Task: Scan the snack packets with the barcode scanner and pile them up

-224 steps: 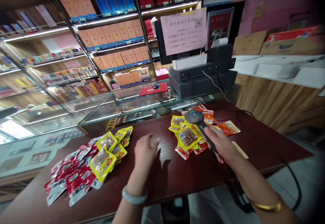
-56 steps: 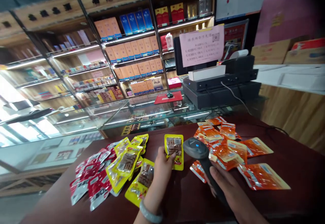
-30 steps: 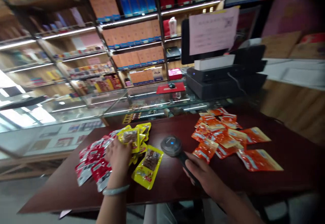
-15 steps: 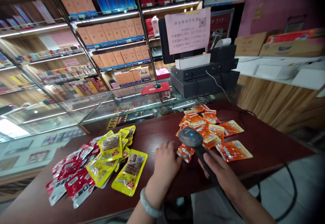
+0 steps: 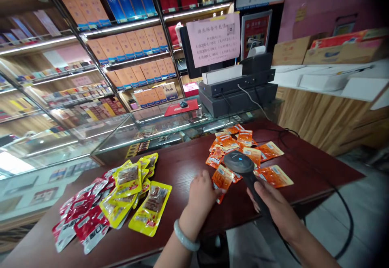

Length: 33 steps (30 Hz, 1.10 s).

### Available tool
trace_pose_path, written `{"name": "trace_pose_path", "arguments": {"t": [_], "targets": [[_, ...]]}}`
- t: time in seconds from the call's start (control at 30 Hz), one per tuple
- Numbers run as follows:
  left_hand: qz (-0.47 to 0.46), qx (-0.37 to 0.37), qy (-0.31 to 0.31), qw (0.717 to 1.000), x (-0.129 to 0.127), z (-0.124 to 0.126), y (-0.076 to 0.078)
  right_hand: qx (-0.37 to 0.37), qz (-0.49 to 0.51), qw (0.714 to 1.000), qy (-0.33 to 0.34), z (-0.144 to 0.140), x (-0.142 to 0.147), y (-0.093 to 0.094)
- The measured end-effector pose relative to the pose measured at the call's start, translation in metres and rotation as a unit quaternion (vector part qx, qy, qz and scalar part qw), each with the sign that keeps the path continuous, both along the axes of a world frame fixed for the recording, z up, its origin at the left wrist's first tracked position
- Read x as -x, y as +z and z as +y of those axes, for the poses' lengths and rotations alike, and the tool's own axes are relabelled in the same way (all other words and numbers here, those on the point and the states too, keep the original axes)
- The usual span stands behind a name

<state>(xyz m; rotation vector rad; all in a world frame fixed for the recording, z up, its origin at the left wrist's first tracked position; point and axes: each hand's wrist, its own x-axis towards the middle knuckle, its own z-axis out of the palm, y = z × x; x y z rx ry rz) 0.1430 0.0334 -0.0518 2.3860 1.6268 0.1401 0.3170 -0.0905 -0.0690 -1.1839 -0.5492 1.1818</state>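
Note:
My right hand (image 5: 275, 201) is wrapped around the handle of a black barcode scanner (image 5: 240, 163), whose head carries a small blue light. My left hand (image 5: 202, 193), with a pale bangle on its wrist, pinches the left edge of an orange snack packet (image 5: 223, 176) on the dark red table. Part of that packet lies under the thumb. Behind the scanner is a loose pile of orange snack packets (image 5: 226, 140). To the left of my left hand, a yellow snack packet (image 5: 152, 208) lies beside a heap of yellow packets (image 5: 127, 175).
Red and white packets (image 5: 82, 207) lie at the table's left. Beyond the table (image 5: 179, 179) stands a glass counter with a mouse (image 5: 183, 104) and a black cash register (image 5: 237, 94). The scanner's cable (image 5: 349, 219) loops on the right.
My left hand now grips an orange packet, drawn out toward me and tilted. The scanner has moved slightly right, away from above the packets near my left hand. The view has shifted a little.

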Motion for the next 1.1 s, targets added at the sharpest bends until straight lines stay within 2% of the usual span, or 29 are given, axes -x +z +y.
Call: {"name": "trace_pose_path", "arguments": {"t": [0.13,0.23,0.37,0.47,0.57,0.67,0.77,0.9,1.0,1.1], "targets": [[-0.088,0.067,0.034,0.993,0.018,0.001,-0.004,0.008,0.011,1.0,0.011,0.002,0.008,0.007],[-0.21,0.032,0.075,0.974,0.035,0.024,-0.003,-0.016,-0.038,0.998,0.046,0.012,0.012,0.024],[-0.354,-0.021,0.14,0.925,0.059,0.072,0.009,-0.093,-0.102,0.984,0.114,0.051,0.017,0.056],[-0.405,-0.061,0.178,0.895,0.075,0.097,0.017,-0.14,-0.111,0.969,0.171,0.093,0.027,0.078],[-0.413,-0.08,0.214,0.882,0.085,0.107,0.014,-0.158,-0.09,0.954,0.238,0.131,0.043,0.085],[-0.401,-0.096,0.246,0.877,0.09,0.11,0.006,-0.156,-0.098,0.941,0.284,0.156,0.053,0.076],[-0.391,-0.107,0.262,0.876,0.088,0.112,-0.002,-0.154,-0.107,0.935,0.301,0.169,0.054,0.063],[-0.386,-0.082,0.281,0.875,0.083,0.114,-0.009,-0.149,-0.103,0.935,0.306,0.178,0.044,0.052],[-0.343,-0.077,0.279,0.893,0.082,0.112,-0.011,-0.159,-0.093,0.928,0.324,0.18,0.03,0.053],[-0.245,-0.1,0.284,0.922,0.086,0.11,-0.012,-0.182,-0.093,0.924,0.322,0.182,0.013,0.055]]}}
